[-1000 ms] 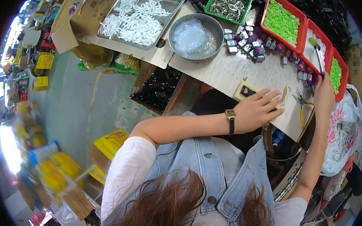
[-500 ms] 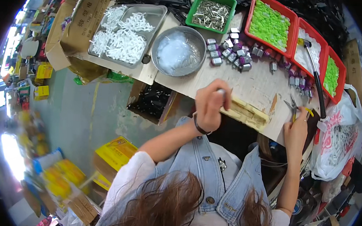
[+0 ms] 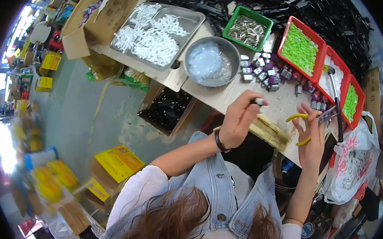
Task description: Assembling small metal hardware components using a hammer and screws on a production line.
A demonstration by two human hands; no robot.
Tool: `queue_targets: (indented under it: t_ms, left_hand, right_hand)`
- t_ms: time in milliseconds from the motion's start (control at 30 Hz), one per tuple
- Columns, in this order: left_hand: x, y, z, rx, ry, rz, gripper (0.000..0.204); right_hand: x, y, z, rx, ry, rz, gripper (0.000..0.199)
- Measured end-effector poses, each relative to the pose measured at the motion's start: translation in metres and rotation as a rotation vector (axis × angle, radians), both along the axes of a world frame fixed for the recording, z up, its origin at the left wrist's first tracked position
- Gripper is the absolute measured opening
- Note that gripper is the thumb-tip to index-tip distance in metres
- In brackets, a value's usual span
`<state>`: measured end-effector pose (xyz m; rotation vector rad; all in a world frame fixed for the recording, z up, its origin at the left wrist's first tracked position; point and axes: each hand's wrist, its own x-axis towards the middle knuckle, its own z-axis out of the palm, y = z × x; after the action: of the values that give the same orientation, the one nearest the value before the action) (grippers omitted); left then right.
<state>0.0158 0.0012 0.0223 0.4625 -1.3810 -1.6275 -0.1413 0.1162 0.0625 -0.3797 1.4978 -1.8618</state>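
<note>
Metal tray [image 3: 194, 19] of white plastic pieces is sitting far left on the bench, a round steel bowl [image 3: 211, 61] beside it. Nearer the middle, the left hand [image 3: 238, 120] is pinching a small grey-and-black part [image 3: 258, 101] between fingertips, just above a wooden jig [image 3: 270, 131]. Rightward, the right hand [image 3: 312, 141] is closing around yellow-handled pliers [image 3: 304, 127]. Seating that part well probably means lowering it squarely over the jig while the pliers are waiting close by.
</note>
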Motion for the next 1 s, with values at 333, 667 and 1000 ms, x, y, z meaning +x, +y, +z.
queue_targets:
  t_ms: [333, 667, 1000]
  left_hand:
    - [0.054, 0.001, 0.039, -0.283, -0.33, 0.133, 0.019]
    - [0.09, -0.013, 0.031, 0.402, -0.176, -0.274, 0.021]
    - [0.199, -0.094, 0.054, -0.675, -1.037, -0.005, 0.036]
  right_hand:
    - [0.067, -0.023, 0.046, 0.395, 1.471, 0.448, 0.014]
    - [0.073, -0.046, 0.015, 0.21, 1.519, 0.634, 0.017]
    - [0.073, -0.072, 0.018, 0.109, 1.515, 0.598, 0.02]
